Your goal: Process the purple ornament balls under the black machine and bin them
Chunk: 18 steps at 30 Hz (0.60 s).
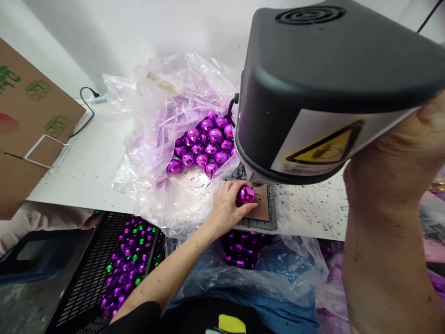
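Note:
My left hand has its thumb and fingers closed around a shiny purple faceted ball. It holds the ball over a brown board on a grey metal base plate, below the machine's lower tip. The black machine head, which looks like a bench drill press, bears a yellow warning label and fills the upper right. Raised beside its right side is my right hand; its fingers are hidden behind the housing, so its grip cannot be made out.
Many purple balls lie in a clear plastic bag on the white table. More balls fill an open bag below the edge. A black crate holds purple and green balls. At left are a cardboard box and another person's sleeve.

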Motion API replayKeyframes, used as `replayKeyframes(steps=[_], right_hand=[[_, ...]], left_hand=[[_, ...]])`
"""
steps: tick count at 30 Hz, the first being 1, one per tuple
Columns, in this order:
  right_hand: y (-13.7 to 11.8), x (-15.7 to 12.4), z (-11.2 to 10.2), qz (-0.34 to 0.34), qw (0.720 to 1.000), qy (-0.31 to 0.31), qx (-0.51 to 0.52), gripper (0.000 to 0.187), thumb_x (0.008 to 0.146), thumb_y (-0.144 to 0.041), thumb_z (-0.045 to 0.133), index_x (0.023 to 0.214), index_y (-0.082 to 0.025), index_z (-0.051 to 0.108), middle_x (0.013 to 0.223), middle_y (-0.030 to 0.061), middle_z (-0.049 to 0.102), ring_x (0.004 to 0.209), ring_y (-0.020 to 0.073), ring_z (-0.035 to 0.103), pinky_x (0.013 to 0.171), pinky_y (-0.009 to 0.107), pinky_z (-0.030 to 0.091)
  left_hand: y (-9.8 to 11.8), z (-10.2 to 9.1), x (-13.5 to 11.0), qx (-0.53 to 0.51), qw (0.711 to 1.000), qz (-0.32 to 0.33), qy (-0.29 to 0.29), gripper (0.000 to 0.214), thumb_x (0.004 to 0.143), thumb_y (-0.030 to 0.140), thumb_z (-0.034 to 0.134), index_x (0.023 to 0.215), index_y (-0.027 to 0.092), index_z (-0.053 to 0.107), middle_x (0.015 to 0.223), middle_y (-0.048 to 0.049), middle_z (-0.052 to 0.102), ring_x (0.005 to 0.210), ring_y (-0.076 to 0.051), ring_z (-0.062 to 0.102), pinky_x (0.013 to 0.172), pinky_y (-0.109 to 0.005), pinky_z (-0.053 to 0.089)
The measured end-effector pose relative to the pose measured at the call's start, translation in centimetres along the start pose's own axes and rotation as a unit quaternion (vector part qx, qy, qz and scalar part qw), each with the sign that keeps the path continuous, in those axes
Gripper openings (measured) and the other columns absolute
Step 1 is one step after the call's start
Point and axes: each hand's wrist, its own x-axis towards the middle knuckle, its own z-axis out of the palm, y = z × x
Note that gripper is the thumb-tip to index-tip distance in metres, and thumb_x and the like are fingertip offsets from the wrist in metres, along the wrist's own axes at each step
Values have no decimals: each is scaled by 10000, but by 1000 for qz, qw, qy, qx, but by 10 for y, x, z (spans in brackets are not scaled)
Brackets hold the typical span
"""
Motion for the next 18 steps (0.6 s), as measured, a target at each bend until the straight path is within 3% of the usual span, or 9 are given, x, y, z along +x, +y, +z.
replayKeyframes(steps=[5,11,14,18], right_hand=[[-17,0,-1,60,998,-15,34,359,1017,-431,535,935,-83,567,695,-18,453,617,-6,474,614,176,281],[-10,2,-4,67,997,15,48,378,949,-411,623,791,-84,518,724,-29,389,739,-20,432,682,172,291],[-7,-4,-9,20,1000,14,14,364,977,-391,627,835,-61,571,738,-20,374,715,-29,370,651,139,287],[-4,-30,-14,-133,985,57,-96,303,1053,-296,508,907,-54,617,779,8,486,712,-28,408,645,125,335]], left_hand=[[2,19,6,69,997,-24,14,434,783,308,869,1163,225,675,1160,-92,671,1122,-321,593,1074,-499,430],[-5,27,6,39,999,-12,11,423,803,297,827,1172,223,632,1186,-88,692,1162,-314,592,1118,-518,386],[-9,28,5,17,1000,-10,-1,405,819,307,806,1174,220,631,1220,-104,694,1213,-327,585,1177,-566,341],[-11,29,3,-17,1000,-19,-10,342,831,308,783,1139,229,657,1219,-106,699,1225,-338,588,1218,-618,303]])
